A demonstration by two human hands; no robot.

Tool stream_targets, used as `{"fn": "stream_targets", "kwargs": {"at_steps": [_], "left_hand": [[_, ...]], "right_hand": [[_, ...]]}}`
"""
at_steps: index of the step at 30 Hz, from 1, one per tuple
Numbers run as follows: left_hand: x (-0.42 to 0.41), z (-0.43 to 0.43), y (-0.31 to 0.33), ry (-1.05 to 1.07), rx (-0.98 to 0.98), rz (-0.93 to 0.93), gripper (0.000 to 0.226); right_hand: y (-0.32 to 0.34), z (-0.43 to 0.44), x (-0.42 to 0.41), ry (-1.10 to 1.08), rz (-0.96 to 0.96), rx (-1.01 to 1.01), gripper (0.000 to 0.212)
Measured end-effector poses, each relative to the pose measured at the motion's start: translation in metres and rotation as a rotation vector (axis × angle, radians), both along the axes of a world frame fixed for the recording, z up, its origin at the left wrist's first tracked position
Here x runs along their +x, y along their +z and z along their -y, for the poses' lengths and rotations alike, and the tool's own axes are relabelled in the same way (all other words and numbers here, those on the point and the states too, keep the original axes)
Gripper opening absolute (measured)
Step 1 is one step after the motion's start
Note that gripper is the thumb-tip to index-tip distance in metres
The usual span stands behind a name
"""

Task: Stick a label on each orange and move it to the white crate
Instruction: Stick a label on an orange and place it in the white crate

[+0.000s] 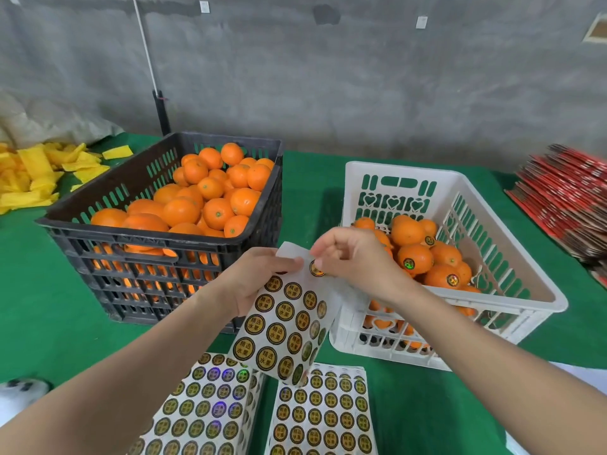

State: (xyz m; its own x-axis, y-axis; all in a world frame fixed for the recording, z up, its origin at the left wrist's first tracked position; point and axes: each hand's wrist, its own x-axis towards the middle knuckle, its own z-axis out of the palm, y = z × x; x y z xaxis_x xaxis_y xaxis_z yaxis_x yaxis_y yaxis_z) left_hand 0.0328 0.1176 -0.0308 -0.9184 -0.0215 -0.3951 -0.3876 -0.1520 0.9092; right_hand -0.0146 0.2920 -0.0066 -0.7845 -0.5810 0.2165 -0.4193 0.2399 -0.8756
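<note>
My L hand [249, 285] grips label sheet [289, 323] by its top, stickers read 精选水果, R hand [348, 257] pinches one label [316, 269] at sheet's top edge, both raised over worktop [39, 290], labelled oranges [415, 257] in white crate [400, 168] behind R hand, other fruit [180, 211] in black crate [98, 230].

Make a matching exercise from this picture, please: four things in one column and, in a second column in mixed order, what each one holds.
Things
1. black crate
2. white crate
3. left hand
4. right hand

What it holds
A. labelled oranges
B. a single label, pinched
C. unlabelled oranges
D. the label sheet, gripped

Pairs: 1-C, 2-A, 3-D, 4-B
</note>
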Motion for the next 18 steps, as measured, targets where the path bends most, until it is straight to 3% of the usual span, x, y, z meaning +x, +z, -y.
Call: {"fn": "stream_targets", "kwargs": {"at_steps": [4, 7, 11, 14, 18], "left_hand": [[0.004, 0.006, -0.005, -0.066, 0.016, -0.023, 0.019], [0.007, 0.009, -0.01, -0.134, 0.018, -0.001, 0.038], [0.006, 0.009, -0.015, -0.159, 0.042, 0.029, 0.046], [0.002, 0.008, -0.02, -0.169, 0.069, 0.05, 0.042], [-0.002, 0.004, -0.032, -0.159, 0.107, 0.102, 0.034]], "right_hand": [[-0.011, 0.003, 0.01, -0.007, -0.071, -0.037, 0.035], [-0.013, 0.004, 0.013, -0.025, -0.136, -0.062, 0.034], [-0.014, 0.001, 0.001, -0.103, -0.179, -0.103, 0.031], [-0.016, -0.013, -0.033, -0.222, -0.282, 0.01, 0.026], [-0.025, -0.04, -0.103, -0.423, -0.299, 0.364, 0.041]]}}
